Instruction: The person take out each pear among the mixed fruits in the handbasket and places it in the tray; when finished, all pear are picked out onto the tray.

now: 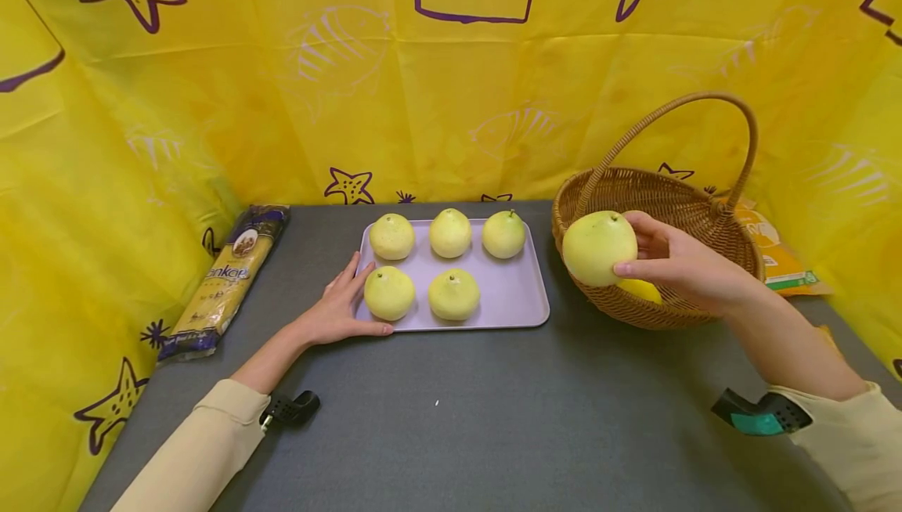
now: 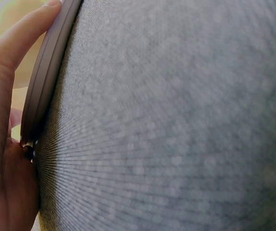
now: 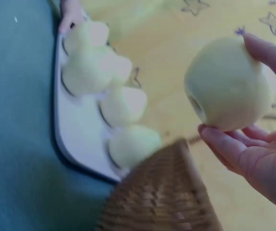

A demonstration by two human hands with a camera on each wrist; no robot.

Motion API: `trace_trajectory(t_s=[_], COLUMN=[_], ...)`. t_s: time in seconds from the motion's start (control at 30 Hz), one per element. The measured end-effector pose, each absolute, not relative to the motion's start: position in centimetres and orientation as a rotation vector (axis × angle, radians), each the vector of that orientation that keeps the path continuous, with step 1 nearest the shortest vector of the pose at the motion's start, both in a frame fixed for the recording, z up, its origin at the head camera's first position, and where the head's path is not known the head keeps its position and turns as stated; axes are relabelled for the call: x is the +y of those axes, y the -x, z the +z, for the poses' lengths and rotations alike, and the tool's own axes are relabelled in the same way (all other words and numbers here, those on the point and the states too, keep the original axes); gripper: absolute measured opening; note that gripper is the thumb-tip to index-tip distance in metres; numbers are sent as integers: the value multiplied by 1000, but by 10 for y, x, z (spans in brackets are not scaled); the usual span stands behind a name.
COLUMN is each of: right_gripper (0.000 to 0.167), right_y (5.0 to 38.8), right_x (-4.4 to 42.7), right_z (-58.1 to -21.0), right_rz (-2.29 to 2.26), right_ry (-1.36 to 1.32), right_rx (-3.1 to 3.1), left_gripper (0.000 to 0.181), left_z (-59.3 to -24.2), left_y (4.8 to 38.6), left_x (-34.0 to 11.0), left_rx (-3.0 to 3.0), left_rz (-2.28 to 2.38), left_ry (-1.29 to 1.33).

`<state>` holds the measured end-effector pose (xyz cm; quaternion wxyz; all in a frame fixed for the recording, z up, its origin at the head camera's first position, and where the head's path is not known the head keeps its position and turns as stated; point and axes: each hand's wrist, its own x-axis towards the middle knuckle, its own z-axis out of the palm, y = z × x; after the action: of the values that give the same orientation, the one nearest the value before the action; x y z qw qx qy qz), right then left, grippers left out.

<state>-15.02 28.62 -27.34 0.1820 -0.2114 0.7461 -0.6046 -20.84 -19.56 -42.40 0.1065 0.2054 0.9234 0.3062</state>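
Note:
My right hand (image 1: pixel 680 265) grips a pale yellow-green pomelo (image 1: pixel 599 248) between thumb and fingers, above the left side of a wicker basket (image 1: pixel 655 316). In the right wrist view, this pomelo (image 3: pixel 229 84) is held up clear of the basket's rim. A light purple tray (image 1: pixel 510 293) bears several similar pomelos (image 1: pixel 454 294) in two rows, with bare tray at the front right. My left hand (image 1: pixel 338 304) rests at the tray's front left corner, fingers spread along its left side. The left thumb (image 2: pixel 20 38) touches the tray's rim (image 2: pixel 46 72).
Part of a yellow object (image 1: pixel 640 290) shows inside the basket, below my right hand. The basket's tall handle (image 1: pixel 676 105) arches over it. An orange packet (image 1: pixel 778 254) lies behind the basket to the right. A pasta packet (image 1: pixel 225 281) lies at the table's left.

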Motion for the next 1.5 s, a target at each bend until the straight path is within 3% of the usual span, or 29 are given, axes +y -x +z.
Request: trace_trajectory(t_s=[0.37, 0.7, 1.5], right_gripper=[67, 63, 75], right_y=[142, 144, 156], right_x=[246, 220, 192], right_z=[-285, -316, -387], right_rz=[-1760, -1802, -1719], right_ry=[487, 404, 138], right_rx=[2046, 2076, 2240], left_gripper=[119, 119, 120], left_z=[-424, -424, -423], left_y=[208, 208, 207], left_x=[-196, -195, -195], left_rx=[2726, 2725, 2726], left_rz=[892, 897, 895], left_ry=[-599, -604, -597])
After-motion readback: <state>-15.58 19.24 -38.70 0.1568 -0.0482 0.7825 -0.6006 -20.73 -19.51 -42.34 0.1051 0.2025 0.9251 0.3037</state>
